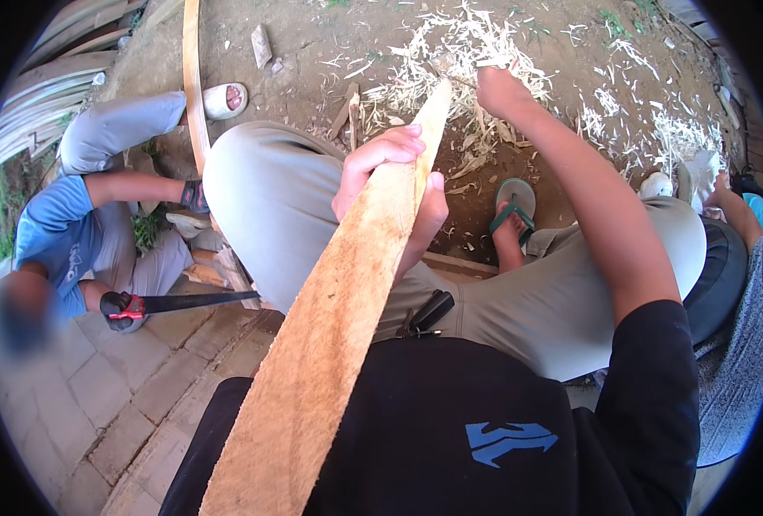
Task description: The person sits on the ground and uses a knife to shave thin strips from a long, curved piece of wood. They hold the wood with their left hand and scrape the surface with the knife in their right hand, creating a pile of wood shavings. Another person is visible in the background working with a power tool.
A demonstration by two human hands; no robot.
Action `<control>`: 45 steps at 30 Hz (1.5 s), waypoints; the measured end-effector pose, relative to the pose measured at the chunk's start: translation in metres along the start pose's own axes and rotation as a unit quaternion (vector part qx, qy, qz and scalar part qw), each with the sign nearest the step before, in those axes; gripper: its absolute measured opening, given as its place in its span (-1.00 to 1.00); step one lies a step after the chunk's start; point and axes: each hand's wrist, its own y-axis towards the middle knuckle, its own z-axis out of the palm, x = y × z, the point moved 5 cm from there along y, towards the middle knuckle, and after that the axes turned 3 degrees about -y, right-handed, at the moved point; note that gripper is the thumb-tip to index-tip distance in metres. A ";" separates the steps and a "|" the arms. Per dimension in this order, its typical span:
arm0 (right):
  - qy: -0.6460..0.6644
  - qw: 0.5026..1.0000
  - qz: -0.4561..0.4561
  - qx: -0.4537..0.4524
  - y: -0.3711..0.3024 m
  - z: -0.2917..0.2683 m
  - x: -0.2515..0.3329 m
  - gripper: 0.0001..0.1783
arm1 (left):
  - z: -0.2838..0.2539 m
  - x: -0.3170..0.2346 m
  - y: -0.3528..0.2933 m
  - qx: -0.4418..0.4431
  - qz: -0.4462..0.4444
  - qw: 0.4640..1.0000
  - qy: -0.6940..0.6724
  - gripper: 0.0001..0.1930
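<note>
Two hands on one long wooden slat (330, 335): left hand (390, 193) wrapped closed around it partway up, fingers over the top face and thumb on the right edge; right hand (500, 90) fisted just past the slat's pointed far tip, apparently gripping a tool, but what it holds is hidden, so can't tell. Slat runs from the lap diagonally up past the left hand, tip near the right hand. Judging by looks: stiff, fairly light, rough split face, so good friction, not slippery; splinter risk along the edges. Thin tapered tip likely the weak spot, so grip belongs mid-length where the left hand already sits, with the near end braced on the lap. Below the right hand: bare dirt ground (312, 43) littered with pale shavings (450, 52). Well left of the left hand, paved bricks (115, 404) and another seated person holding a dark blade (196, 301).
</note>
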 end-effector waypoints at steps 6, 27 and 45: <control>-0.014 0.998 -0.039 0.055 0.004 -0.022 0.005 -0.68 | 0.001 -0.002 0.001 0.019 -0.017 1.000 0.008 -0.65; -0.068 0.997 -0.032 0.001 -0.047 -0.017 0.046 -0.73 | -0.003 0.001 0.005 0.005 -0.025 1.000 -0.007 -0.64; 0.027 0.999 -0.001 0.033 -0.019 -0.004 0.016 -0.67 | 0.003 -0.003 0.004 0.000 -0.011 1.000 0.002 -0.61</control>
